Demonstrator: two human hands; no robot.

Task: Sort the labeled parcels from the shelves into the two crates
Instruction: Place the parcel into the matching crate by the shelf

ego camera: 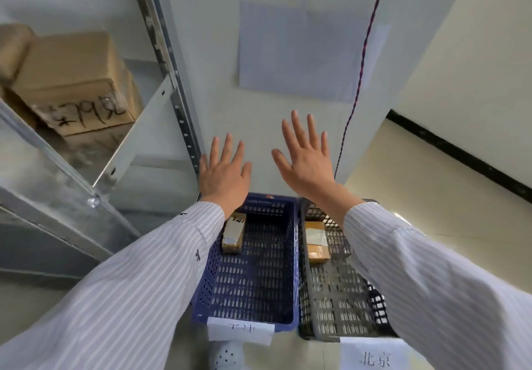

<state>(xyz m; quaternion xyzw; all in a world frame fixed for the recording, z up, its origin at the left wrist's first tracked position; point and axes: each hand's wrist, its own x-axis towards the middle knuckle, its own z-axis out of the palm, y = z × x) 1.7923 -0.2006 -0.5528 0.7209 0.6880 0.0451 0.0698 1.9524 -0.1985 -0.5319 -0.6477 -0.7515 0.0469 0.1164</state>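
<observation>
Your left hand [224, 177] and right hand [305, 162] are both spread flat with straight fingers and hold nothing, raised over the far ends of the two crates. Under them the blue crate [201, 292] holds one long parcel [233, 234], and the grey crate [339, 306], just beside it, holds one taped parcel [316, 243]. Stacked parcels [72, 82] lie on the shelf [57, 168], up and left of your left hand; their number is not clear.

A parcel-sorting storeroom: metal shelving [72, 174] with a marked carton [72, 82] at upper left, two labelled plastic crates [253, 269] on the floor at bottom centre.
</observation>
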